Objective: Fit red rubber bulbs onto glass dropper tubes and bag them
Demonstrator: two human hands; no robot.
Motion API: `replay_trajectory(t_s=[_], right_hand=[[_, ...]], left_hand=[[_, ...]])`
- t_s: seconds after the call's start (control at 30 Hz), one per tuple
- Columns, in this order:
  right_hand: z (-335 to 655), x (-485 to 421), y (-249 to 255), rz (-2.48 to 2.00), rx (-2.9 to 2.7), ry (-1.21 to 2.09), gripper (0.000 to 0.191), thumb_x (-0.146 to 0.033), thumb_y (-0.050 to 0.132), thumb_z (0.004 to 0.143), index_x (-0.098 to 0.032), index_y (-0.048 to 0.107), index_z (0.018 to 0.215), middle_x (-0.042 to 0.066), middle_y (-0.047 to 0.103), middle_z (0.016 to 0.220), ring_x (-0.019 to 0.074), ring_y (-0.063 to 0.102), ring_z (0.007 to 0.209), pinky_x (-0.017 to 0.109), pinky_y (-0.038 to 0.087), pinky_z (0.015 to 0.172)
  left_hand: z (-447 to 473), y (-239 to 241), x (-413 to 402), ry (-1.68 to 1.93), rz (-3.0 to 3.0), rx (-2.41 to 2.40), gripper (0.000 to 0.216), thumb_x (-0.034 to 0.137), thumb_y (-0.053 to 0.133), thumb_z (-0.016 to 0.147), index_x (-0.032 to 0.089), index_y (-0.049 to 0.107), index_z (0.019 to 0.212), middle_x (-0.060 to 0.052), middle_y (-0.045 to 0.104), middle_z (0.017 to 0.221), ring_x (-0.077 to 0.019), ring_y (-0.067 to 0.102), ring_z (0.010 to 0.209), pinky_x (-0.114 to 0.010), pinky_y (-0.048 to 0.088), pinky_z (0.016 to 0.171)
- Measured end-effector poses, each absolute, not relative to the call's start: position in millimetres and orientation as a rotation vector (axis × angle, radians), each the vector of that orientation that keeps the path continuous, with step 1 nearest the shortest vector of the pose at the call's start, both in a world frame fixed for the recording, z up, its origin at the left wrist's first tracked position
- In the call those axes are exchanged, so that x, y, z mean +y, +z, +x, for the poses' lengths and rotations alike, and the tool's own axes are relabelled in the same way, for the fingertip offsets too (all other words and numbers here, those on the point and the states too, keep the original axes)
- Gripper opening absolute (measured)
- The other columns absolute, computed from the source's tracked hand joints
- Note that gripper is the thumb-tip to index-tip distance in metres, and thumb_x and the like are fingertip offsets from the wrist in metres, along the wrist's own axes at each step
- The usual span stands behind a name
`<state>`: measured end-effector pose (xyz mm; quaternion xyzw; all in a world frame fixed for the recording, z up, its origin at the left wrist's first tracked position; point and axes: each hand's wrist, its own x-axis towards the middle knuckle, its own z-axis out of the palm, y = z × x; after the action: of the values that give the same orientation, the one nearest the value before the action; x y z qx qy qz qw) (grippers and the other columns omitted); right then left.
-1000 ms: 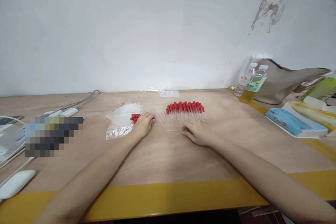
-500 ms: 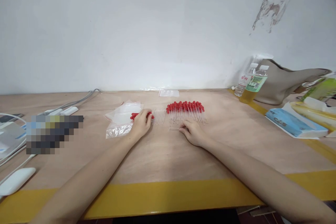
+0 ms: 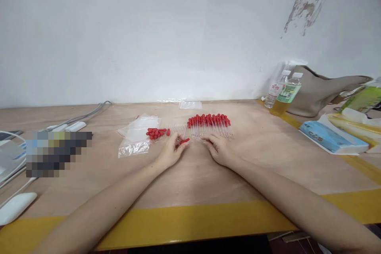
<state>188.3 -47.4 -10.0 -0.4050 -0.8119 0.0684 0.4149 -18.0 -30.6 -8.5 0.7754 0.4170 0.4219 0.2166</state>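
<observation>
My left hand (image 3: 172, 151) pinches a red rubber bulb (image 3: 185, 141) at its fingertips. Facing it, my right hand (image 3: 218, 147) is closed on a thin clear dropper tube (image 3: 197, 138) whose free end points left at the bulb; a small gap separates the two. A pile of loose red bulbs (image 3: 154, 133) lies left of my left hand. Just behind that hand is a row of bare clear tubes (image 3: 180, 129). Beyond my right hand, droppers with red bulbs (image 3: 210, 120) fitted on clear stems lie side by side in a dense row.
Clear plastic bags (image 3: 133, 149) lie left of the loose bulbs, and a small bag (image 3: 190, 105) is by the wall. Two bottles (image 3: 287, 95), a grey-brown bag (image 3: 312, 91) and a blue tissue pack (image 3: 331, 137) occupy the right. Cables and a white mouse-like object (image 3: 18, 208) sit left.
My left hand has moved right from the bulb pile, bringing one red bulb with it. My right hand has lifted the clear tube slightly, its end toward the bulb.
</observation>
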Motion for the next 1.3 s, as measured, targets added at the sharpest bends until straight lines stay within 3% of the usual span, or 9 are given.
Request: replay_trajectory(t_s=[0.3,0.53,0.73,1.0,1.3], right_hand=[[186,-51,-7,-0.959,-2.065,0.199,0.019,-0.020,0.042,0.084,-0.017,0.057,0.095,0.005,0.058,0.084,0.0131,0.053,0.075,0.026,0.042,0.068],[187,-48,-11,-0.926,-2.130,0.222,0.015,-0.024,0.045,0.082,-0.017,0.059,0.085,0.004,0.058,0.075,0.0136,0.052,0.069,0.026,0.040,0.065],[196,-40,-13,-0.912,-2.251,0.255,0.016,-0.025,0.048,0.082,-0.019,0.062,0.084,0.002,0.061,0.074,0.0128,0.054,0.068,0.031,0.035,0.073],[203,-35,-11,-0.892,-2.395,0.050,0.021,-0.028,0.045,0.084,-0.025,0.064,0.093,0.002,0.063,0.083,0.0103,0.052,0.064,0.030,0.027,0.072],[188,-50,-3,-0.997,-2.396,-0.042,0.026,-0.025,0.038,0.086,-0.019,0.063,0.088,0.004,0.063,0.078,0.0123,0.050,0.064,0.030,0.024,0.068]], left_hand=[[-18,-10,-30,1.110,2.212,1.145,0.020,0.029,0.051,0.079,0.018,0.052,0.096,-0.002,0.061,0.079,-0.0116,0.053,0.064,-0.024,0.042,0.061],[-15,-11,-31,1.083,2.240,1.118,0.021,0.032,0.048,0.081,0.016,0.061,0.084,0.001,0.060,0.067,-0.0103,0.050,0.057,-0.021,0.039,0.053],[-17,-7,-37,0.982,2.251,0.986,0.019,0.030,0.048,0.081,0.017,0.062,0.082,0.000,0.062,0.073,-0.0121,0.054,0.065,-0.022,0.041,0.060],[-16,-5,-40,0.787,2.306,0.939,0.018,0.028,0.048,0.081,0.018,0.063,0.082,0.000,0.063,0.072,-0.0123,0.054,0.064,-0.022,0.041,0.059],[-15,-3,-42,0.842,2.469,1.015,0.018,0.030,0.049,0.080,0.017,0.063,0.079,-0.001,0.059,0.067,-0.0119,0.050,0.061,-0.023,0.039,0.057]])
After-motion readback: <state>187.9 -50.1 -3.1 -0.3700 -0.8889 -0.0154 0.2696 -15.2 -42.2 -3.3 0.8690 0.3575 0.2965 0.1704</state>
